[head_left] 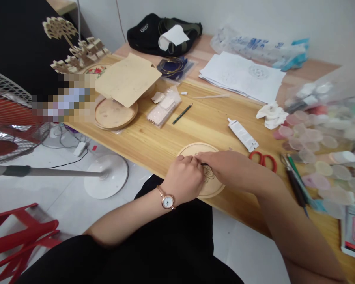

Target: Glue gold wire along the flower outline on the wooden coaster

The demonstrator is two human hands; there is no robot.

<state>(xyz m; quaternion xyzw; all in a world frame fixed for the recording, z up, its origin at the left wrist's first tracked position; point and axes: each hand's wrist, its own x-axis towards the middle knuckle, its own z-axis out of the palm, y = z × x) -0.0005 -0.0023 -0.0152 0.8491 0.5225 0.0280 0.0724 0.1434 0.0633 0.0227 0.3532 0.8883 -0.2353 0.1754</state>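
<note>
A round pale wooden disc [214,190] with dark line drawing on it lies at the table's front edge, partly covered by both hands. My left hand [185,178], with a watch on its wrist, rests over the disc's left side with fingers curled, holding it. From the right, my right hand [232,169] reaches over the disc, its fingers closed round a thin dark tool [204,164]. Only a short piece of that tool shows; the rest is hidden, so its kind is unclear. The fingers of both hands meet near the disc's middle.
Red-handled scissors [263,159] and a white tube [243,135] lie beyond my right arm. Several small plastic tubs [316,167] crowd the right side. Farther back are a dark pencil [182,113], a round wooden tray [116,114] and papers [242,77]. A fan [14,118] stands left.
</note>
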